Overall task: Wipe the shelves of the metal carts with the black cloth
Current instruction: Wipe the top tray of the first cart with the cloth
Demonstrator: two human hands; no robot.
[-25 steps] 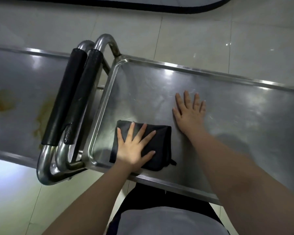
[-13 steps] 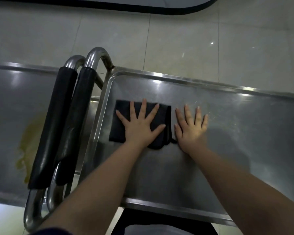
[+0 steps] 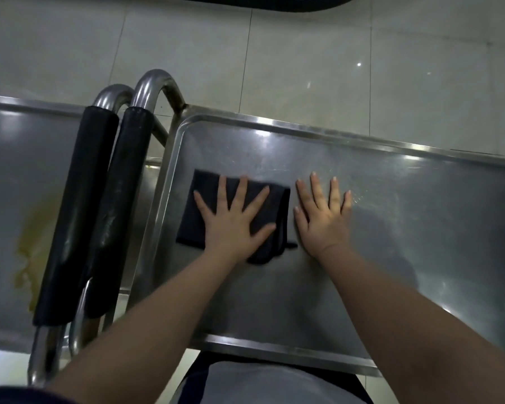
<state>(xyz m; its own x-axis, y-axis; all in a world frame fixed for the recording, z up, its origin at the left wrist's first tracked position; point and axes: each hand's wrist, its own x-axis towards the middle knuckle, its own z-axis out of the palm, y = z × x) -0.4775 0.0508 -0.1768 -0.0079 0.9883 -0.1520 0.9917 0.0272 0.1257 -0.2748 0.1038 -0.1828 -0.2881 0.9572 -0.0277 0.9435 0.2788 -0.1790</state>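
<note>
A folded black cloth (image 3: 197,211) lies flat on the top shelf of the right-hand metal cart (image 3: 405,217), near its left end. My left hand (image 3: 233,220) presses down on the cloth with fingers spread straight. Just to the right of the cloth, my right hand (image 3: 322,217) rests palm down on the bare steel, fingers straight. The cloth's right edge lies close to my right thumb. A second metal cart (image 3: 9,176) stands to the left, and its top shelf carries a yellowish-brown stain (image 3: 31,258).
Two black-padded push handles (image 3: 99,211) on steel tubes stand side by side between the carts. Each shelf has a raised rim. Pale tiled floor (image 3: 303,59) lies beyond the carts, with a dark-edged mat at the top. My clothing shows below the near rim.
My left hand has pushed the cloth from the shelf's near left corner away from me to the middle, beside my right hand. The right hand has stayed planted on the steel.
</note>
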